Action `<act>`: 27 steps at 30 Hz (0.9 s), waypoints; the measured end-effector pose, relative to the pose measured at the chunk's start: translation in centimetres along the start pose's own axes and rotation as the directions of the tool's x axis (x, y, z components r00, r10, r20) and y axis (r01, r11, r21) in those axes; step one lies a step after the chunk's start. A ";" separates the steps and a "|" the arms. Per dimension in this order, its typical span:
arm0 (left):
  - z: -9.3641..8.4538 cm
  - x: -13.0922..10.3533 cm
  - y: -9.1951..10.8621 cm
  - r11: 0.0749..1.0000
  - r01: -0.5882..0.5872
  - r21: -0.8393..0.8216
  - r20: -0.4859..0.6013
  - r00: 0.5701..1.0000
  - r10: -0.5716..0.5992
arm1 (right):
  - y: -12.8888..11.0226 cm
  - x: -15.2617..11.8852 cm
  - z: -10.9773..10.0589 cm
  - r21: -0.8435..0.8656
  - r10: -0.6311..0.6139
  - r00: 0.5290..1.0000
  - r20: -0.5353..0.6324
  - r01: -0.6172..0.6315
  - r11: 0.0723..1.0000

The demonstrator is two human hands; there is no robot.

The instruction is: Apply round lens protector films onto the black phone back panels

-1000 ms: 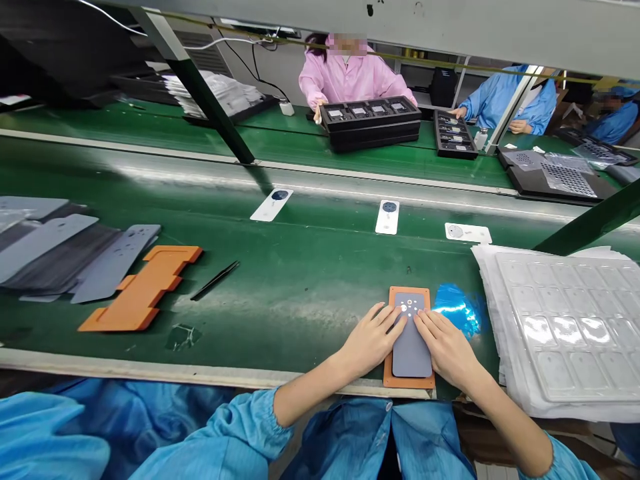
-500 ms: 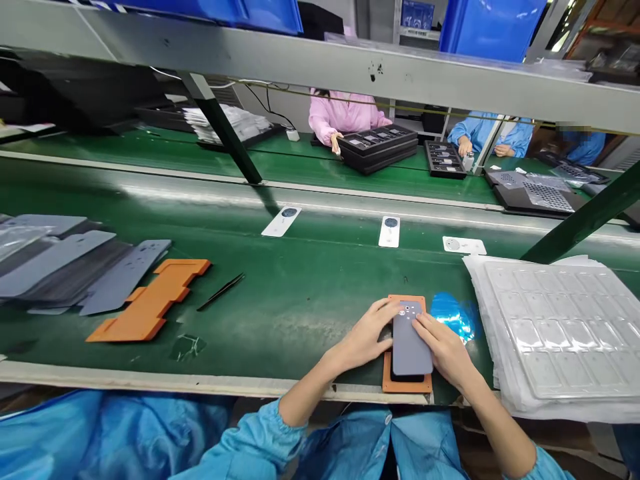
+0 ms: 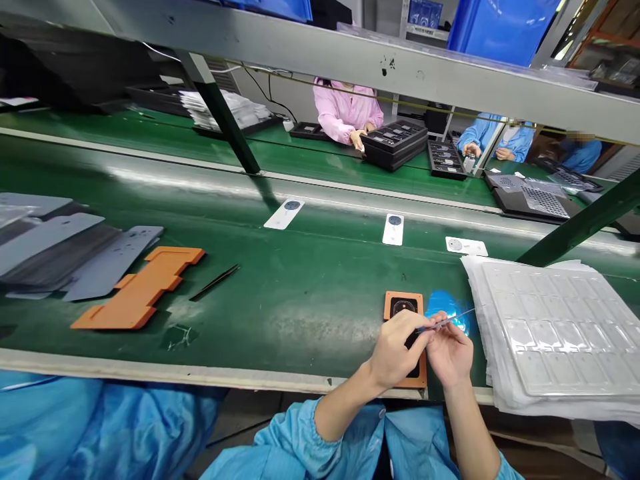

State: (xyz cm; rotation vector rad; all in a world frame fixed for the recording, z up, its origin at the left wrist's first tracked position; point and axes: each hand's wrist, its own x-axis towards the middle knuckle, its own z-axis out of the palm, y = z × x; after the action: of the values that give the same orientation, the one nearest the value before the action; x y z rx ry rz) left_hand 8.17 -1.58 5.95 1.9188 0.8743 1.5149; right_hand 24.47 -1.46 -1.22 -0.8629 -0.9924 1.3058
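Observation:
Between my two hands a thin grey phone-back sheet (image 3: 446,321) is held nearly edge-on, so its face hardly shows. My left hand (image 3: 400,345) pinches its left end between thumb and fingers. Palm up, my right hand (image 3: 451,355) grips it farther right with its fingers. Just below them an orange jig (image 3: 389,305) with a black inside lies at the table's front edge, partly covered by my left hand. A crumpled blue film (image 3: 443,303) lies behind my right hand.
Clear moulded trays (image 3: 545,353) on white sheets stand at right. Black tweezers (image 3: 215,283), an orange holder (image 3: 143,290) and stacked grey sheets (image 3: 113,263) lie at left. White cards (image 3: 393,235) line the back. Beyond, a person in pink (image 3: 345,110) sits near black trays (image 3: 393,157).
The grey sheet has been lifted off the orange jig and tilted edge-on. Both hands have moved slightly right, and the right palm has turned upward.

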 end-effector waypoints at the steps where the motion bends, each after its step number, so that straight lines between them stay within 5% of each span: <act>1: 0.1 0.0 0.0 0.998 -0.051 0.032 0.001 0.999 0.051 | -0.1 0.0 0.1 0.022 0.011 1.000 0.004 -0.011 1.000; 5: 0.3 0.1 0.0 0.971 -0.156 0.179 0.006 0.987 0.158 | -1.1 -0.2 1.0 0.343 0.154 0.988 -0.030 -0.135 0.929; 9: 0.4 0.0 -0.4 0.971 -0.141 0.192 0.003 0.990 0.143 | -2.0 -0.3 2.1 0.548 0.225 0.972 -0.063 -0.155 0.822; 12: 0.4 0.0 -1.2 0.995 0.073 0.066 -0.065 0.996 -0.069 | -1.8 -0.2 3.3 0.426 0.131 0.978 -0.163 -0.050 0.903; 15: 0.2 0.6 -2.4 0.936 0.330 -0.122 -0.148 0.927 -0.346 | -1.4 1.2 4.6 0.216 0.032 0.974 -0.225 0.018 0.976; 20: -1.7 3.5 -5.3 0.812 0.454 -0.367 -0.096 0.850 -0.518 | -3.6 9.4 5.6 0.004 -0.063 0.970 -0.235 0.066 0.998; 24: -4.0 5.2 -9.6 0.851 0.497 -0.170 -0.065 0.856 -0.513 | -5.3 18.0 4.3 -0.087 0.005 0.967 -0.255 -0.028 0.996; 27: -4.9 4.9 -13.2 0.852 0.521 -0.049 -0.107 0.846 -0.523 | -3.8 21.4 3.3 -0.213 0.113 0.960 -0.257 -0.170 0.962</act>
State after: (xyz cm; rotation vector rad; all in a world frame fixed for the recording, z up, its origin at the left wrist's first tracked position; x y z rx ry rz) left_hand 2.05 10.82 0.25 1.4185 1.3042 1.2936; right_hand 22.71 19.39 5.52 -1.2639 -0.9124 1.1827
